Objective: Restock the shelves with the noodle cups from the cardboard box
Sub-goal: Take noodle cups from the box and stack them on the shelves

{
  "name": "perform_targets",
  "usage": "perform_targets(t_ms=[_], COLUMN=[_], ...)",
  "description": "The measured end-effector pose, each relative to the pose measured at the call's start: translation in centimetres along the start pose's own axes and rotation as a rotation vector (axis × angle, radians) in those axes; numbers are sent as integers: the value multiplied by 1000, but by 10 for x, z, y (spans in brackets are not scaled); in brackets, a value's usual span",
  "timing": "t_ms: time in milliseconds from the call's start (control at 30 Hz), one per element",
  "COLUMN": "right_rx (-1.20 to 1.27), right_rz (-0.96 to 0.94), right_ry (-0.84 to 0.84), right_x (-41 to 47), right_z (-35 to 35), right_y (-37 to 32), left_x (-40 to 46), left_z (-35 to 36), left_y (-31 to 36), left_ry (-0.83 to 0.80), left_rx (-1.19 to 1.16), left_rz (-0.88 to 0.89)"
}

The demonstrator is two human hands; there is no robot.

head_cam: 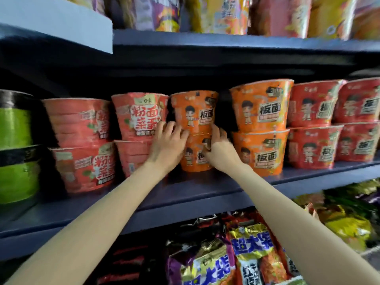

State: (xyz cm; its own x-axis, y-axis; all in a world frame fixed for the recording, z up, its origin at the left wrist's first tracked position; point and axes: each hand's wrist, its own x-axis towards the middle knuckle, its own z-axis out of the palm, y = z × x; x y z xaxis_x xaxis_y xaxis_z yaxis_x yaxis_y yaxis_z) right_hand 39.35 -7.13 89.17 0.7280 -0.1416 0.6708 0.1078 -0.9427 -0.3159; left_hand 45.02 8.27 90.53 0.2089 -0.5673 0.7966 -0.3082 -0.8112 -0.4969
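Nearest the camera, on the bottom shelf, bagged noodles (253, 256) are seen, their yellow and purple packs printed in blue with what reads as 超大袋. Above them, on the dark blue middle shelf (205, 194), a stack of two orange noodle cups (194, 130) is being set into a gap, somewhat further back than the rows beside it. The left hand (167, 145) is laid against the stack's left flank with its fingers curled about the cup wall, and the right hand (219, 148) is cupped round the lower cup's right flank; both grips are thus closed round the stack rather than spread. The step is judged best done by keeping the two cups squeezed evenly at the seam where they meet, so the upper one is not tipped, and by sliding them in level with labels facing out. The stack's labels read 板面, as do those on the orange stack (261, 128) just to the right. On the red cups (139, 116) to the left 粉面菜蛋 is printed. Furthest up, blurred packs (226, 15) fill the top shelf, illegible. The cardboard box is not in view.
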Motion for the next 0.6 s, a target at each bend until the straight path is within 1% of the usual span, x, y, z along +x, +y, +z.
perform_targets(t_ms=[33,100,200,333,467,533,600], right_rx=[74,257,375,302,264,250,289], right_rz=[33,108,136,107,32,-20,-37], right_ry=[7,-6,-39,6,83,96,110], right_x=[2,3,2,-12,-39,-55,-67], right_z=[3,4,2,-10,-27,-33,-39], right_y=[2,2,-4,-10,-15,-15,-10], left_x=[3,9,14,12,0,-9,-18], left_z=[1,1,-2,-5,-24,-33,-41], left_y=[1,0,-6,-7,-5,-8,-10], left_ry=[-19,3,47,155,266,262,224], left_rx=[0,-32,-113,-192,-333,-426,-512], left_rz=[-13,13,56,83,36,-11,-53])
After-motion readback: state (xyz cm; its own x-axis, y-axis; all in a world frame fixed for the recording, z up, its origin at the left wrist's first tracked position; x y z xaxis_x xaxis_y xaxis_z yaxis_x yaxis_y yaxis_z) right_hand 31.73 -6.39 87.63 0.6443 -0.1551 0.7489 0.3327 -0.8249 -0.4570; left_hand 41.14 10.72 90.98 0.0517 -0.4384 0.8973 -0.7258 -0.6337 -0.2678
